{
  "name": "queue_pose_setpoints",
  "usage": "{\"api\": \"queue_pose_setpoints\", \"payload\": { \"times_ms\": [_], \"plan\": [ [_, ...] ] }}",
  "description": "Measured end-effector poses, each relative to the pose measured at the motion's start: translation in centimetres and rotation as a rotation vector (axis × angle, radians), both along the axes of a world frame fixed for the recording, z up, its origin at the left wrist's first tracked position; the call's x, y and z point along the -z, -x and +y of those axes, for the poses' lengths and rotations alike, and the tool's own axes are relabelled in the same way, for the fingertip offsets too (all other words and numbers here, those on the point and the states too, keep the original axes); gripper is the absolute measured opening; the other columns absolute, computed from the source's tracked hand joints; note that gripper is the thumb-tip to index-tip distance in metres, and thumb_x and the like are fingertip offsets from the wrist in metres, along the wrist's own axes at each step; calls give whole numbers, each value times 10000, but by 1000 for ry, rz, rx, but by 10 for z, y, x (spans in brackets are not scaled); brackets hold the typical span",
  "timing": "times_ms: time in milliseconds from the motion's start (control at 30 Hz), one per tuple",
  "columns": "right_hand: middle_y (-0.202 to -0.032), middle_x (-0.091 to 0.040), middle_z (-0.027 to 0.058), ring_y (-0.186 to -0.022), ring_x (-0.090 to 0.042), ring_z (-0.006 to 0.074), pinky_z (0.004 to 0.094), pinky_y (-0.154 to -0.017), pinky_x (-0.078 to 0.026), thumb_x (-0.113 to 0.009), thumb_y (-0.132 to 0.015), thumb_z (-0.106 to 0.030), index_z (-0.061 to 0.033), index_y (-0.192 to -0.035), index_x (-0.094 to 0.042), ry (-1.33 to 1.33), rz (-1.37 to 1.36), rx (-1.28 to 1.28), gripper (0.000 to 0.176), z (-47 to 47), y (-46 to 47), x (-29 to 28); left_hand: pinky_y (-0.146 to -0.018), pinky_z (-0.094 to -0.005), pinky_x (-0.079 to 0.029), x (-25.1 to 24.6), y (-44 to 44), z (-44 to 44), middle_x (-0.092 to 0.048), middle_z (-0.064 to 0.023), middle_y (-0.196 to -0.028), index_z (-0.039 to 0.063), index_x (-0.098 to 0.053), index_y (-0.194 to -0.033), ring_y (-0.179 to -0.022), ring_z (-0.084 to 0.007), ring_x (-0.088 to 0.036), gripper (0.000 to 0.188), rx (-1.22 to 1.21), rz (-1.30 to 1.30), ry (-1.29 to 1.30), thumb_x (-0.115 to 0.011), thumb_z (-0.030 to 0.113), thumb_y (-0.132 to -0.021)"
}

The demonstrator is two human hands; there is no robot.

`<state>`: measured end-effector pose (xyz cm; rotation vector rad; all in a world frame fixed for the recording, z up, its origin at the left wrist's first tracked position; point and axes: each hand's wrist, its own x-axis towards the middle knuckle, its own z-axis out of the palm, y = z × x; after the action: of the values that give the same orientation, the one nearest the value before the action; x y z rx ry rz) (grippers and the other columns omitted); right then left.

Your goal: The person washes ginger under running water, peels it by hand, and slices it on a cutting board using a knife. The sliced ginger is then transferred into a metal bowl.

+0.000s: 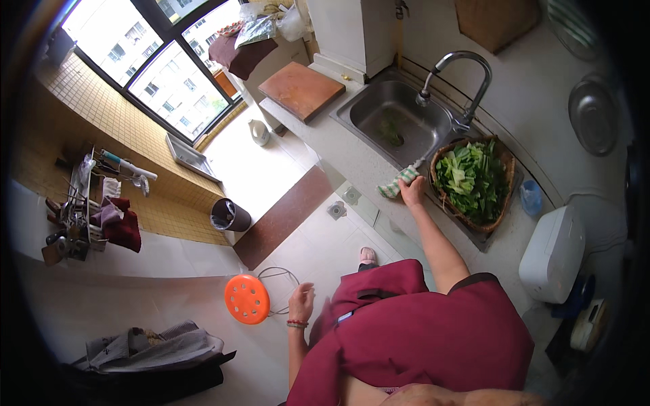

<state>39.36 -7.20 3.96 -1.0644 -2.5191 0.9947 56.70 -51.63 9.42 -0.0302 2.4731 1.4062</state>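
My right hand [414,190] grips a green-and-white checked cloth [392,185] at the front edge of the counter [350,137]. Just right of that hand, a woven basket [509,172] heaped with leafy greens [469,180] rests on the sink's drainboard. Beyond the cloth is a stainless steel sink [365,111], where a few green scraps [390,131] lie around the drain. My left hand [302,303] hangs low at my side, holding nothing, its fingers loosely bent. Red beads circle that wrist.
A curved faucet [482,76] arches over the sink. A wooden cutting board [303,90] lies on the counter's far end. A white appliance [553,254] and a blue cup-like item [531,198] stand right of the basket. An orange stool [247,299] and a dark bin [230,215] occupy the floor at left.
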Motion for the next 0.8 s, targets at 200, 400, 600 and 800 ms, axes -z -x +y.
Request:
{"api": "queue_pose_setpoints", "payload": {
  "times_ms": [200, 400, 600, 800],
  "plan": [
    [-1125, -527, 230, -977, -587, 398, 498, -758, -509, -646, -780, -214, -38, -1094, -440, -108, -154, -123, 415, -69, 150, 0, -696, -284, -546, 20, 77, -46, -676, -104, -937, 3, -599, -1104, -803, -167, -672, 198, -235, -218, -111, -543, 91, -935],
    [-1052, -552, 232, -912, -600, 419, 529, -741, -491, -607, -782, -182, -53, -1036, -455, -225, -35, -150, 323, -117, 300, 12, -680, -282, -546, 38, 218, -96, -676, -106, -919, 10, -606, -1089, -797, -163, -673, 184, -177, -245, -96, -545, 79, -930],
    [-832, -588, 196, -828, -614, 334, 460, -695, -465, -621, -748, -194, -22, -893, -547, 179, 121, -135, 237, -109, 355, 2, -677, -285, -538, 24, 403, -156, -690, -113, -881, 30, -628, -1050, -795, -170, -691, 160, 18, -28, 26, -583, 98, -913],
    [-797, -536, 115, -714, -529, 225, 342, -670, -455, -554, -798, -101, -16, -959, -557, -34, 478, -67, 182, -65, 381, -62, -702, -289, -529, 21, 522, -203, -685, -94, -873, 35, -629, -1025, -784, -165, -678, 146, -11, -142, 45, -564, 108, -918]
  ]
}}
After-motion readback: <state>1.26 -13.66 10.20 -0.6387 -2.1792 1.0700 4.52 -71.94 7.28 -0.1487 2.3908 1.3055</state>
